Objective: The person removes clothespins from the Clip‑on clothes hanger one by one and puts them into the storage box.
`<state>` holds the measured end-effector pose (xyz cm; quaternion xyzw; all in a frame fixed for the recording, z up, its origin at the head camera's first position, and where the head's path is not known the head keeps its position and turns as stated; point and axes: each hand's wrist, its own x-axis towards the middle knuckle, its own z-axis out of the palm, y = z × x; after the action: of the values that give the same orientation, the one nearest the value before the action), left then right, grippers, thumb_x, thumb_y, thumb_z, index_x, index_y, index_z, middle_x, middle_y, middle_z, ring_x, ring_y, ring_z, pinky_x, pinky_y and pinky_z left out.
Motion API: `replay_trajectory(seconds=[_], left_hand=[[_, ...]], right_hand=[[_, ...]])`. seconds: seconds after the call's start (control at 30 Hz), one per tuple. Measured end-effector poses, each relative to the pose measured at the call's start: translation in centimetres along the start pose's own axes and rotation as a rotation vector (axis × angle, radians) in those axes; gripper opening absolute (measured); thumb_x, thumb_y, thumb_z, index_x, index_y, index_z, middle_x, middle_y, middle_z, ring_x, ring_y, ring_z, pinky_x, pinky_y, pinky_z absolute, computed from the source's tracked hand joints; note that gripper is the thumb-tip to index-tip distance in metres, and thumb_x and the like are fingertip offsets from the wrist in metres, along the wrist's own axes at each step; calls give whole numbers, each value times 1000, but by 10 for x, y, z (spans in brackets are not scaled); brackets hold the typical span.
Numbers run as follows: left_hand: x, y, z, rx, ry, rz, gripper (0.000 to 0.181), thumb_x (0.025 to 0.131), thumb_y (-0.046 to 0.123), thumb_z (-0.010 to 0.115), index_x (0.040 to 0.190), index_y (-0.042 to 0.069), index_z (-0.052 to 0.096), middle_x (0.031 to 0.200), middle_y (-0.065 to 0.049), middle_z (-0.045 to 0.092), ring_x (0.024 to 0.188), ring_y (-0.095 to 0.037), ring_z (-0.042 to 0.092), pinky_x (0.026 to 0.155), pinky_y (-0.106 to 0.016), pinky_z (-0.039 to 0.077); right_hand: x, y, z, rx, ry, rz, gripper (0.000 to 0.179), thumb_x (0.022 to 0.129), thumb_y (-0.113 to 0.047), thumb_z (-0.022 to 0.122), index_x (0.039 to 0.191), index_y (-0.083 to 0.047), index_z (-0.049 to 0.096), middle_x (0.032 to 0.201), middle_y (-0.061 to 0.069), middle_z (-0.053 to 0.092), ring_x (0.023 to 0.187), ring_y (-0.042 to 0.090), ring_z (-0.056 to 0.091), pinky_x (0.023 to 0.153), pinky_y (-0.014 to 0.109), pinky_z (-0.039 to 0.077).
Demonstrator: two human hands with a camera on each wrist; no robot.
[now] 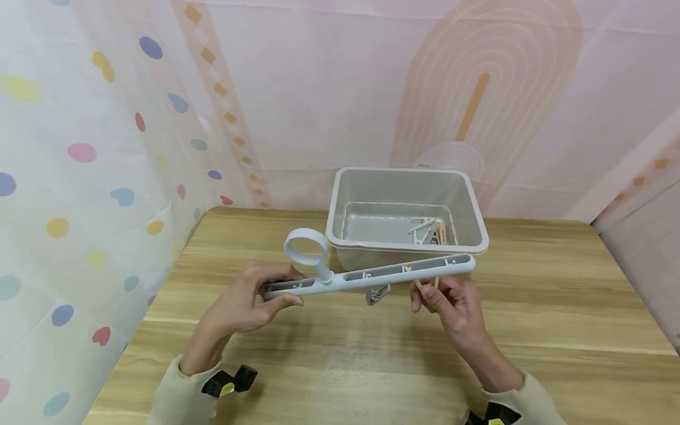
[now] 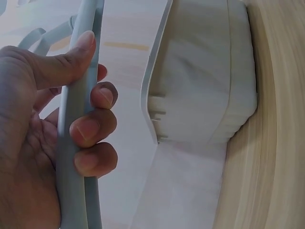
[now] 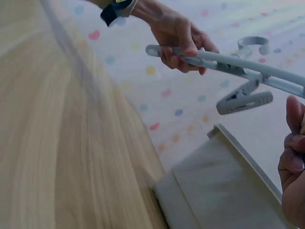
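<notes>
A pale grey clip hanger bar [image 1: 334, 284], with a ring-shaped hook [image 1: 306, 258] on top, is held above the table, slightly tilted. My left hand [image 1: 247, 304] grips its left end, with thumb and fingers wrapped round the bar in the left wrist view. One grey clothespin [image 1: 377, 294] hangs under the bar's middle; the right wrist view shows this clothespin [image 3: 244, 101] from the side. My right hand [image 1: 461, 307] pinches a beige clothespin [image 1: 419, 286] just below the bar's right part. A small beige piece [image 1: 406, 268] shows in the slot above it. My right fingers partly hide that clothespin.
A light grey plastic bin [image 1: 340, 239] stands behind the bar, near the back of the wooden table [image 1: 558, 295]. Inside it lie several white clothespins [image 1: 422, 229] and beige ones [image 1: 442, 232]. A patterned cloth [image 1: 329, 88] hangs behind and on the left.
</notes>
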<state>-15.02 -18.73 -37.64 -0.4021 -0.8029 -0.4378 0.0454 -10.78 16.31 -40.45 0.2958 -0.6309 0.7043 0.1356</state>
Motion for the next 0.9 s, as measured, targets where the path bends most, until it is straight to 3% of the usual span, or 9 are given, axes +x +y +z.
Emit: replay_trajectory(seconds=[0.07,0.2,0.27,0.4,0.47,0.63,0.9], left_hand=[[1,0,1,0,1,-3,25,81,4,85,96,21,73,71,12,61,59,0,48,52,-16,41],[2,1,5,-23,-9,-32,22,82,7,85,96,21,74,74,12,62,60,0,49,52,-17,42],[3,2,6,-38,-13,-34,22,83,7,84,97,21,74,75,11,63,61,-1,49,52,-18,42],[2,3,6,-38,-20,-40,26,82,6,85,98,23,73,77,11,64,62,-2,50,53,-19,44],[2,4,6,-29,-31,-57,26,83,7,85,98,24,73,78,11,64,63,-3,51,55,-20,45],[3,6,5,-3,-61,-104,20,90,12,79,103,25,71,79,11,63,65,-2,52,58,-22,46],[5,4,8,-31,-57,-103,18,97,10,70,111,17,78,71,12,56,59,3,39,49,-18,36]], right_hand=[[0,-1,3,-9,36,-14,29,102,6,52,74,5,51,80,-2,67,68,8,63,50,30,33],[-3,-1,7,-134,141,-109,19,100,7,56,82,9,62,74,4,67,64,3,58,45,24,32],[-4,1,9,-290,202,-227,18,101,0,59,89,9,68,72,7,67,61,2,53,44,20,31],[2,7,8,-654,358,-521,35,102,-21,64,81,6,71,68,10,64,57,9,49,50,19,40],[5,9,6,-752,391,-611,40,103,-25,63,81,8,71,67,12,63,58,15,50,52,21,42],[10,7,-3,-787,299,-630,41,104,-25,62,85,10,71,67,10,59,55,14,46,49,19,38],[9,6,-20,-727,113,-543,40,104,-32,61,82,1,67,66,1,54,55,8,43,50,16,35]])
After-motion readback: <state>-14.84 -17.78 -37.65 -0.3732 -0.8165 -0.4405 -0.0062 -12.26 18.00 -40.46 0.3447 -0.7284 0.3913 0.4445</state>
